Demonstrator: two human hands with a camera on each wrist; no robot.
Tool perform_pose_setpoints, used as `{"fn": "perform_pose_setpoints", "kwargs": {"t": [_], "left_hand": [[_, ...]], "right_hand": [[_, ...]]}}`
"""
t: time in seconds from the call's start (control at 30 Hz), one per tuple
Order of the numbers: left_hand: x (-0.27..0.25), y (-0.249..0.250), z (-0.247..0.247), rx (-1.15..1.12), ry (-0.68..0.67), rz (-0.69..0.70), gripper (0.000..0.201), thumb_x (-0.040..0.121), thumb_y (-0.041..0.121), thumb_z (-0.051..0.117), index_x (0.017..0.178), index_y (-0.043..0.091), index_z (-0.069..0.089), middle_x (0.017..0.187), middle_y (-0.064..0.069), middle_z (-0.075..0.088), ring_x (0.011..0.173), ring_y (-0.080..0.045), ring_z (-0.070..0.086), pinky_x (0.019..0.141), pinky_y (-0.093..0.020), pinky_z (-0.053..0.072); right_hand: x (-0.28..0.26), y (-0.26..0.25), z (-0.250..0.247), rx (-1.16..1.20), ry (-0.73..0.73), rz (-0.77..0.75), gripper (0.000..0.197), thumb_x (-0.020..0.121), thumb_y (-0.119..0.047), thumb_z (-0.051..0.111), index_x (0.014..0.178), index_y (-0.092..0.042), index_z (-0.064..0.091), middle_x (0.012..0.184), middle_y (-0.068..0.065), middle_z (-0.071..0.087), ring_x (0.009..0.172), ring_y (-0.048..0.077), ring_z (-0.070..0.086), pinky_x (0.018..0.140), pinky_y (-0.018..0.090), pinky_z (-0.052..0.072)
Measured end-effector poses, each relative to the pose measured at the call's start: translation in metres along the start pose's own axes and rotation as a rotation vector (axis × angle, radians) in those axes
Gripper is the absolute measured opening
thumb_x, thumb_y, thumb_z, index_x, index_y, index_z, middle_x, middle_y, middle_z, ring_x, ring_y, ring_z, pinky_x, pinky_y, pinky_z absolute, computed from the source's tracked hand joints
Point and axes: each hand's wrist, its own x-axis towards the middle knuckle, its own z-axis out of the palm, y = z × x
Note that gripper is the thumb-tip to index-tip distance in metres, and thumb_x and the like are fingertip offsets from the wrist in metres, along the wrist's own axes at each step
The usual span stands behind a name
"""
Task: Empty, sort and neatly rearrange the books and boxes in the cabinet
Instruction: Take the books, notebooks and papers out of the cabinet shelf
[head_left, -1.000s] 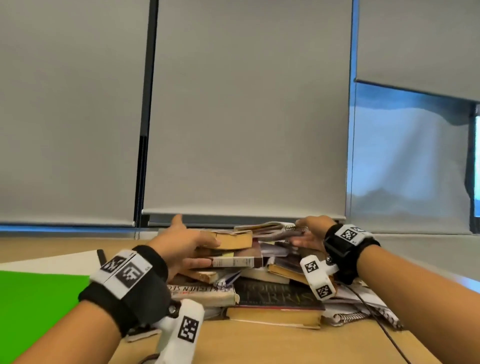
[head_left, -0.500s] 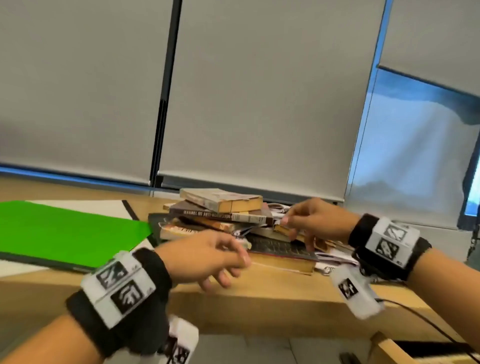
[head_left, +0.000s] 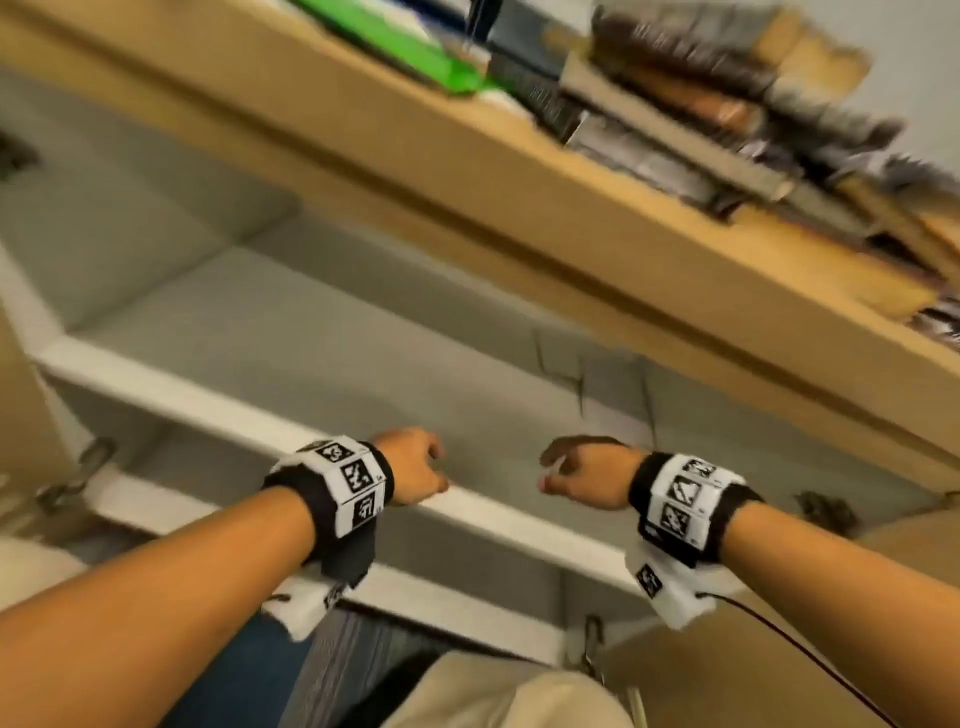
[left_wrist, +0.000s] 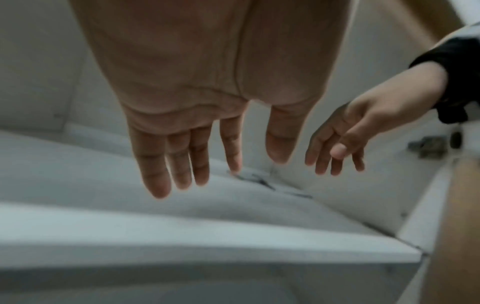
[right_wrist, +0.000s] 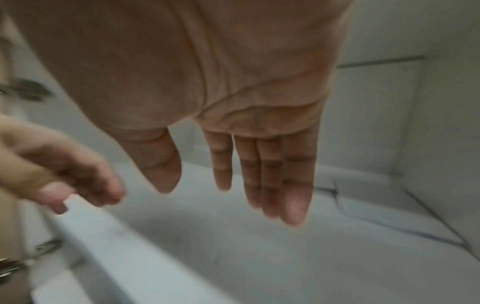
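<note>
From the head view, my left hand (head_left: 413, 465) and right hand (head_left: 587, 475) reach side by side toward the white shelf (head_left: 218, 400) of the cabinet in the lower middle of the frame, each wrist strapped with a black band carrying black-and-white marker tags. Neither grip holds anything; from here the fingers look loosely bent. The pile of books (head_left: 727, 124) lies blurred along the upper right, on the wooden table (head_left: 415, 156) that runs diagonally across the top of the frame. A green sheet (head_left: 410, 49) lies on the same table at top centre, just left of the books. Metal hinges show at the left and right edges.

In the left wrist view, my left hand (left_wrist: 197, 98) hangs with fingers (left_wrist: 155, 164) straight and slightly spread, the grip apart and touching nothing, above the bare white shelf (left_wrist: 182, 236). My right hand (left_wrist: 363, 127) shows at the right, fingers relaxed.

In the right wrist view, my right hand (right_wrist: 221, 92) is likewise spread, fingers (right_wrist: 293, 174) straight and pointing down over the white shelf (right_wrist: 207, 257), holding nothing. My left hand (right_wrist: 52, 164) is blurred at the left edge, its fingers loosely bent.
</note>
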Motion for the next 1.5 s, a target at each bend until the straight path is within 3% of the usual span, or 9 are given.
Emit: {"fn": "perform_pose_setpoints", "kwargs": {"t": [0.17,0.37,0.57,0.7,0.8,0.93,1.1,1.37,1.5], "left_hand": [[0.051,-0.045,0.032,0.179,0.056,-0.094,0.071,0.089,0.058,0.05,0.15,0.027,0.032,0.158,-0.01,0.026,0.146,-0.029,0.023,0.119,-0.04,0.02],[0.086,-0.063,0.062,0.423,-0.005,-0.026,0.078,0.086,0.075,0.028,0.148,0.05,-0.011,0.153,-0.003,-0.036,0.142,-0.03,-0.033,0.11,-0.06,-0.022],[0.091,-0.063,0.067,0.453,-0.009,-0.055,0.08,0.085,0.077,0.024,0.144,0.051,-0.022,0.147,-0.001,-0.045,0.138,-0.029,-0.04,0.108,-0.062,-0.022],[0.096,-0.057,0.063,0.462,-0.045,-0.087,0.081,0.085,0.077,0.024,0.143,0.051,-0.025,0.148,0.0,-0.045,0.138,-0.028,-0.04,0.107,-0.062,-0.023],[0.105,-0.052,0.061,0.48,-0.064,-0.104,0.08,0.084,0.079,0.02,0.142,0.05,-0.027,0.149,0.001,-0.043,0.138,-0.027,-0.04,0.107,-0.063,-0.023],[0.108,-0.049,0.06,0.488,-0.069,-0.123,0.08,0.082,0.08,0.019,0.142,0.051,-0.026,0.151,0.002,-0.042,0.139,-0.027,-0.039,0.108,-0.062,-0.023],[0.106,-0.047,0.059,0.499,-0.071,-0.129,0.08,0.083,0.08,0.02,0.143,0.05,-0.024,0.152,0.001,-0.04,0.14,-0.027,-0.037,0.109,-0.062,-0.021],[0.109,-0.047,0.059,0.494,-0.063,-0.119,0.08,0.083,0.08,0.019,0.143,0.051,-0.024,0.152,0.002,-0.04,0.14,-0.027,-0.037,0.109,-0.062,-0.021],[0.108,-0.048,0.054,0.349,-0.087,-0.143,0.077,0.081,0.083,0.019,0.146,0.054,-0.012,0.157,0.008,-0.03,0.144,-0.021,-0.029,0.112,-0.057,-0.02]], "right_hand": [[0.095,0.021,0.023,0.086,0.065,0.163,0.059,0.096,-0.046,0.051,0.146,-0.017,0.037,0.153,0.008,0.037,0.138,0.026,0.039,0.108,0.028,0.032],[0.17,0.054,0.038,0.093,0.17,0.28,0.068,0.095,-0.051,0.048,0.152,-0.02,0.027,0.152,0.013,0.038,0.138,0.033,0.038,0.111,0.039,0.033],[0.204,0.08,0.044,-0.006,0.075,0.408,0.06,0.098,-0.058,0.029,0.153,-0.039,0.01,0.161,0.013,-0.014,0.145,0.046,-0.006,0.116,0.062,0.008],[0.211,0.093,0.038,-0.152,0.031,0.374,0.064,0.103,-0.028,0.038,0.153,-0.038,-0.002,0.16,0.009,-0.016,0.141,0.056,-0.009,0.112,0.069,0.01],[0.22,0.105,0.037,-0.14,0.075,0.466,0.064,0.103,-0.038,0.036,0.153,-0.036,-0.003,0.157,0.021,-0.02,0.141,0.055,-0.01,0.11,0.071,0.01],[0.233,0.113,0.033,-0.262,0.12,0.473,0.064,0.1,-0.047,0.035,0.154,-0.029,0.006,0.158,0.028,-0.006,0.143,0.054,0.001,0.11,0.07,0.012],[0.235,0.126,0.019,-0.295,0.227,0.345,0.059,0.093,-0.015,0.053,0.148,-0.007,0.032,0.133,0.023,0.052,0.119,0.039,0.054,0.099,0.048,0.047],[0.205,0.127,0.02,-0.013,0.319,0.306,0.082,0.093,-0.01,0.051,0.155,-0.015,-0.003,0.132,0.027,0.05,0.117,0.04,0.053,0.099,0.043,0.044],[0.181,0.071,0.03,0.13,0.387,0.145,0.07,0.092,-0.014,0.049,0.154,-0.019,0.019,0.134,0.023,0.053,0.119,0.038,0.054,0.099,0.038,0.046]]}}
